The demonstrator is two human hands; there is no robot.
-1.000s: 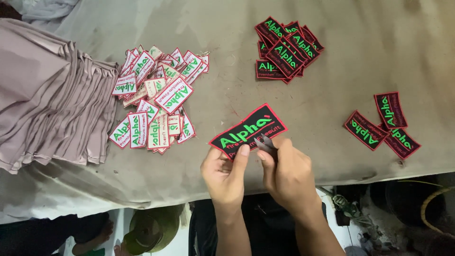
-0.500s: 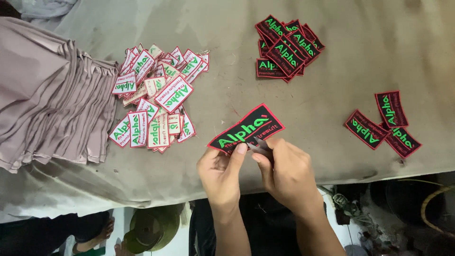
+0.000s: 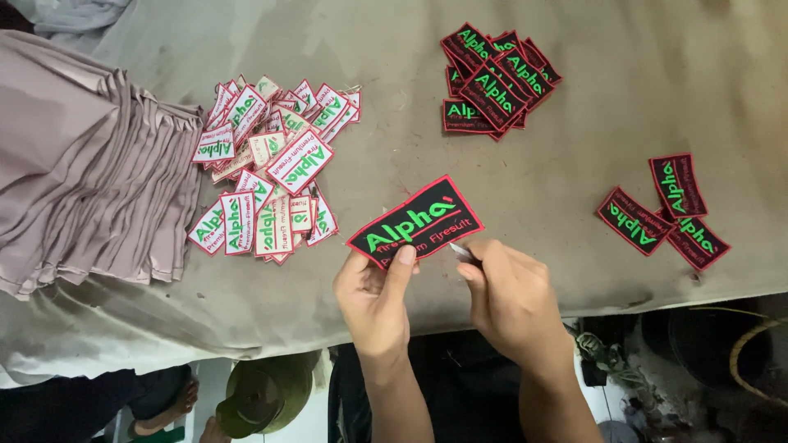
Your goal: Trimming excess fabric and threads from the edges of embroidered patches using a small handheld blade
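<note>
Fingers of the left hand pinch the black patch at its lower edge, above the tabletop near its front edge. Right hand fingers close on a small, hard-to-make-out sliver by the patch's corner. White patches and folded cloth crowd the left; bare room lies between the black piles.
</note>
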